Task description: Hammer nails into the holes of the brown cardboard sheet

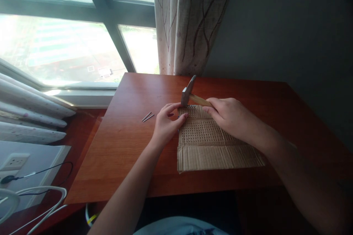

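Note:
My right hand (227,112) is wrapped round the wooden handle of a hammer (200,100). The metal head stands at the far left corner of a piece of corrugated cardboard (217,156), close to my left fingertips. Rows of small holes cover the cardboard's middle and far part. At its left edge, my left hand (168,121) grips the cardboard, the thumb lying on top and the index finger along the far corner. Whether a nail sits under the hammer head cannot be made out. Two loose nails (147,117) lie left of my left hand.
The cardboard rests on a reddish-brown wooden table (124,147). Behind it hang a patterned curtain (193,25) and a grey wall. A window (68,47) fills the left side. White cables (59,191) and a wall socket (16,162) are at lower left.

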The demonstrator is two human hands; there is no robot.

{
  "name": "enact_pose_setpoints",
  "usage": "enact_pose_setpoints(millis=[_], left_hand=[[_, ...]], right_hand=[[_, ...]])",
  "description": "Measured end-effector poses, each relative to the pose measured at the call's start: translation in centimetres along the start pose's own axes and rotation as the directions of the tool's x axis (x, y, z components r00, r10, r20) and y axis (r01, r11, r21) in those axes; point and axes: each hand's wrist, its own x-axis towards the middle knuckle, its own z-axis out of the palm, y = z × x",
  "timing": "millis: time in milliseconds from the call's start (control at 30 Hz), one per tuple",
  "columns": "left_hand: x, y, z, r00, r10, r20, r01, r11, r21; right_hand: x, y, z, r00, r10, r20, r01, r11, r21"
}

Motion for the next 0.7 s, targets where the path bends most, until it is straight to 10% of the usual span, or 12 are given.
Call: enact_pose_setpoints(millis=[367, 700], left_hand=[[-0.2, 0.3, -0.1, 0.999, -0.011, 0.041, 0.013, 0.999, -0.038], [-0.3, 1.0, 0.1, 0.995, -0.093, -0.028, 0.088, 0.984, -0.157]], right_hand=[[-5.3, 6.4, 0.4, 0.883, 0.357, -0.306, -0.308, 0.931, 0.198], [-8.7, 9.9, 4.1, 0.772, 0.619, -0.144, -0.477, 0.715, 0.511]])
